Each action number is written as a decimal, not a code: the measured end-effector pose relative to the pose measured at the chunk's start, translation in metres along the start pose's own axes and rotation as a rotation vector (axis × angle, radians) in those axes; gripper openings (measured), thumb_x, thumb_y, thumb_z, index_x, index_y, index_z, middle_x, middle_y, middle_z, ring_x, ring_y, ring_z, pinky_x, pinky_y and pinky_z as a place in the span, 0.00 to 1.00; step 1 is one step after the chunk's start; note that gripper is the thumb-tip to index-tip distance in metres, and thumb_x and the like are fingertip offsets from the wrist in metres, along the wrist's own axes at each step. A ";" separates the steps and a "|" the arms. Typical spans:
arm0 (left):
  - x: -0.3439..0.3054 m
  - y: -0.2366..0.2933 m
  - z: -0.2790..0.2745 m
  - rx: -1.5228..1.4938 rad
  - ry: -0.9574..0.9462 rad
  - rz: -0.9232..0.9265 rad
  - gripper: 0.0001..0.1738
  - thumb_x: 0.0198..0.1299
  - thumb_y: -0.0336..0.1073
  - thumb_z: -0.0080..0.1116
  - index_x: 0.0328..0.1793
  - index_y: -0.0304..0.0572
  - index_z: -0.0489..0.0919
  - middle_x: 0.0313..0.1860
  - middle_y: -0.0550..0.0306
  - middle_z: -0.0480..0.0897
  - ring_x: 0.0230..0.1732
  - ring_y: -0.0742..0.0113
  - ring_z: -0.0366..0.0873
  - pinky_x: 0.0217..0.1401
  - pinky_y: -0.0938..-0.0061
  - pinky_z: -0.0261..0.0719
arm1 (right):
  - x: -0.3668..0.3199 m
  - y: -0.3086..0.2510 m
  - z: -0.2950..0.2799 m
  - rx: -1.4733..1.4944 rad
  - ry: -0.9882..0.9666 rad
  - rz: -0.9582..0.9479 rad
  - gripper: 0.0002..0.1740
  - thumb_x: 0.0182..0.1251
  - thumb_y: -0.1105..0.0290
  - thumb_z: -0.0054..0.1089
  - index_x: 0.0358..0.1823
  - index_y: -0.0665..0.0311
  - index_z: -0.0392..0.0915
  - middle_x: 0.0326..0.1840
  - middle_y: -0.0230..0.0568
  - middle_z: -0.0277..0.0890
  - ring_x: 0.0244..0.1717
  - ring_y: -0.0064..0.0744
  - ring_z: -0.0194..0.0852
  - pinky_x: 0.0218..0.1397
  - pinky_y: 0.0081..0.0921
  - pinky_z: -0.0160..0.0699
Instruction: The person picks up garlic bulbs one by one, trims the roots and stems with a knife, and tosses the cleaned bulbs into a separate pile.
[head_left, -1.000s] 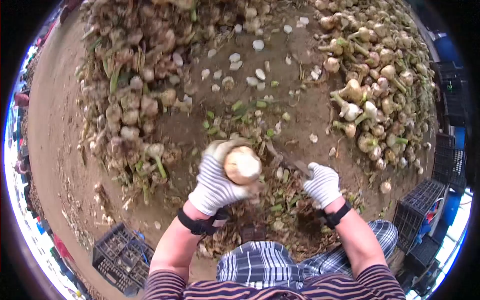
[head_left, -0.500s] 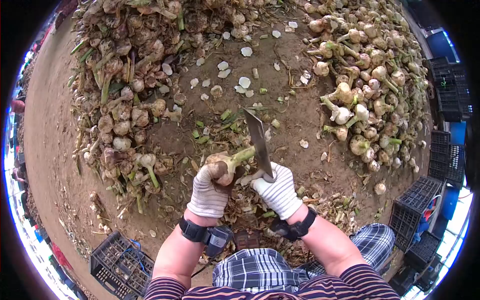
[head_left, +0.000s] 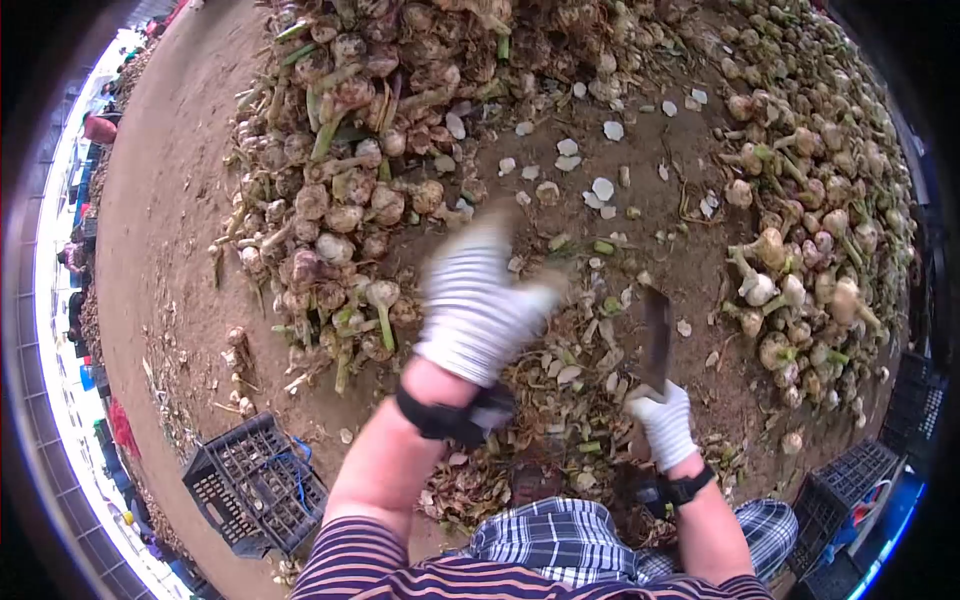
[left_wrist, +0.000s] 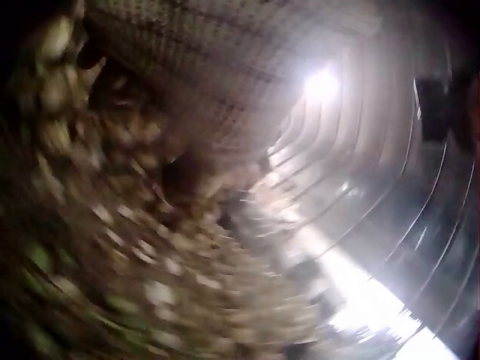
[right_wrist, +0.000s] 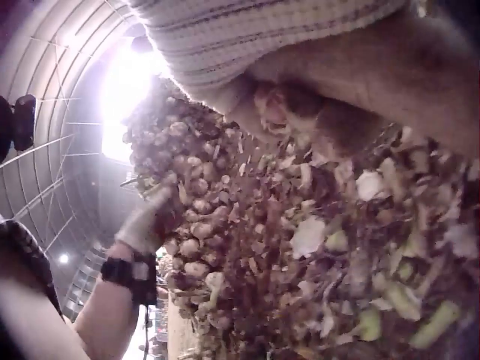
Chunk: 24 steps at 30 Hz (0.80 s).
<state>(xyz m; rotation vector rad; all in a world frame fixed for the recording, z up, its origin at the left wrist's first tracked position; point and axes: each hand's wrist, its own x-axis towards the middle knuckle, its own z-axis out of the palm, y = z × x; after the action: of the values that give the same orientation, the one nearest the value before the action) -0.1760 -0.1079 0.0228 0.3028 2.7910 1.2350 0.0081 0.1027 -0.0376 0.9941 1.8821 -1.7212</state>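
Observation:
My left hand [head_left: 475,300], in a white striped glove, reaches out over the ground beside the left heap of garlic bulbs [head_left: 340,215]. Its thumb stands apart from the blurred fingers, and no bulb shows in it. Lower and to the right, my gloved right hand [head_left: 665,425] grips a knife whose dark, broad blade [head_left: 657,335] points away from me. In the right wrist view the glove [right_wrist: 262,45] fills the top, and the left hand [right_wrist: 146,225] shows beyond near the bulbs. Motion smears the left wrist view, with the glove [left_wrist: 210,75] across its top.
Another heap of garlic [head_left: 800,240] lies to the right. Trimmed stems and peelings [head_left: 570,370] litter the ground between my hands, with pale root discs [head_left: 602,188] farther off. Black crates stand at lower left [head_left: 258,485] and lower right [head_left: 850,490].
The garlic bulb that my left hand held beside the blade has left that hand, which has moved forward toward the left heap. My right hand has drawn away to the right with the knife.

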 end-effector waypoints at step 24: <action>-0.085 -0.059 0.032 -1.048 -0.430 -0.472 0.40 0.50 0.29 0.70 0.67 0.38 0.60 0.52 0.61 0.78 0.51 0.75 0.75 0.62 0.76 0.72 | -0.008 -0.046 0.012 -1.108 -0.106 -0.634 0.08 0.50 0.65 0.55 0.28 0.60 0.77 0.21 0.48 0.75 0.24 0.48 0.77 0.26 0.41 0.74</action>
<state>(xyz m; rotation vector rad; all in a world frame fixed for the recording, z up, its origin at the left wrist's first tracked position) -0.0967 -0.1411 -0.0430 -0.1505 1.4493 1.9364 -0.0226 0.0901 -0.0023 -0.1358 2.6719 -0.6238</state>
